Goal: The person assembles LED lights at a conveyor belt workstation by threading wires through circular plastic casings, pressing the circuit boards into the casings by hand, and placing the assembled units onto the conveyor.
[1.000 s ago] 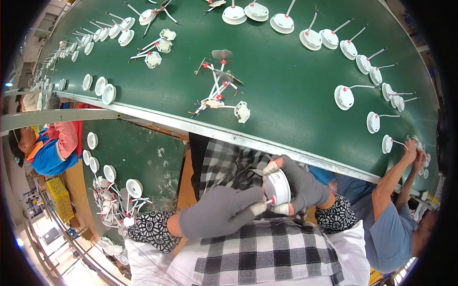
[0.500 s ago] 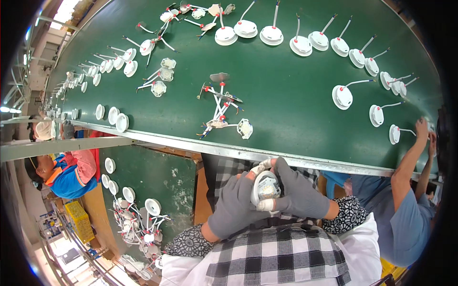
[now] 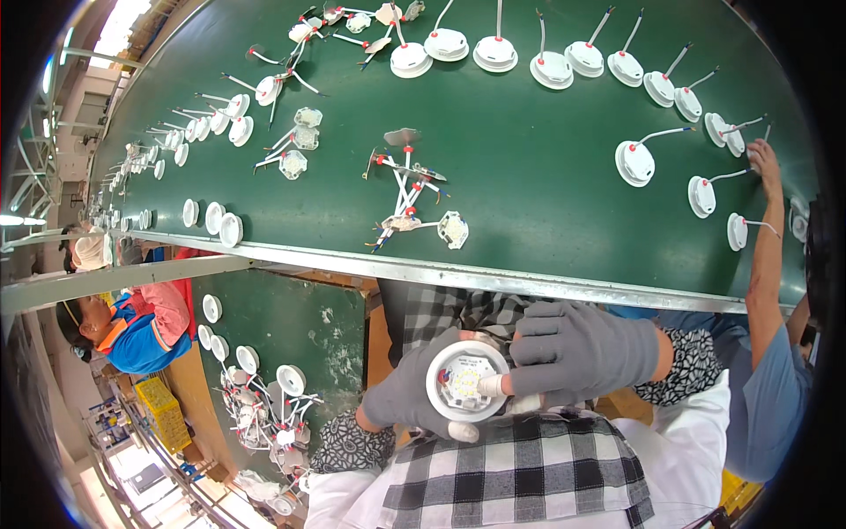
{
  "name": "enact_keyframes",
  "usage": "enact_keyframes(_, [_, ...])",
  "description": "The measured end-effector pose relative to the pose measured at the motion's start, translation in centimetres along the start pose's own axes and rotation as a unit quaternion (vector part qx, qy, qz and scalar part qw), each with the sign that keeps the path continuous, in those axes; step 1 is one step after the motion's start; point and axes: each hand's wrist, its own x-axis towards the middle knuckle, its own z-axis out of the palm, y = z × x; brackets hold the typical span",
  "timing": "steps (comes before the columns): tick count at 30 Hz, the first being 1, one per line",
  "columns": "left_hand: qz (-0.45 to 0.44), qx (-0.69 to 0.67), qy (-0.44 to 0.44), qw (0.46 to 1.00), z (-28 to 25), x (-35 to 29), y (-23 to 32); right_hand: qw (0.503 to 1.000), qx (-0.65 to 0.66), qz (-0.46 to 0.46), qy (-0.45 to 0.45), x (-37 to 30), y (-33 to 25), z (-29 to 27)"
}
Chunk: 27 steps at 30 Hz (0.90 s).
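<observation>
Just above my lap, my left hand [image 3: 401, 388], in a grey fingerless glove, is closed around a round white lamp housing [image 3: 438, 403]. Its open face is turned up, and an octagonal LED board [image 3: 460, 377] sits inside the rim. My right hand [image 3: 590, 353], gloved the same way, lies at the housing's right side. One taped fingertip of it touches the board; the other fingers are stretched out, not wrapped around the housing. Beyond the metal edge, loose LED boards with white cables lie in a crossed pile [image 3: 407, 189] on the green table.
The green table [image 3: 529, 194] has a metal front edge [image 3: 352, 266]. White lamps with cables [image 3: 551, 70] stand along its far side. At left, a lower green surface [image 3: 308, 326] holds white rings [image 3: 291, 380] and tangled boards. A co-worker's arm [image 3: 767, 238] reaches over at right; another person [image 3: 145, 331] sits left.
The housing has turned from tilted sideways to facing up and shifted slightly left and down. My right hand has moved from gripping it to lying flatter beside it. The co-worker's hand has reached farther across the table.
</observation>
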Motion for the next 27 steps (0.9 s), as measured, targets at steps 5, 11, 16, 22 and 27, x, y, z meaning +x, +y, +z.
enact_keyframes(5, [-0.029,0.041,-0.057,0.997,-0.3,0.5,0.9,0.994,-0.077,-0.047,-0.061,1.0,-0.8,-0.7])
enact_keyframes(11, [0.006,0.058,-0.062,0.996,-0.6,0.1,0.7,0.946,-0.266,-0.187,-0.022,1.7,-1.2,0.3])
enact_keyframes(16, [0.037,0.102,-0.064,0.992,-0.8,0.1,0.7,0.981,-0.069,-0.178,0.010,1.7,-0.7,1.9])
enact_keyframes(22, [0.042,0.140,-0.084,0.986,-1.2,0.2,0.8,0.992,0.068,-0.068,-0.084,0.7,-1.5,2.2])
enact_keyframes(27, [-0.006,0.173,-0.073,0.982,-1.5,0.3,1.0,0.994,-0.006,-0.085,-0.066,0.8,-1.1,2.3])
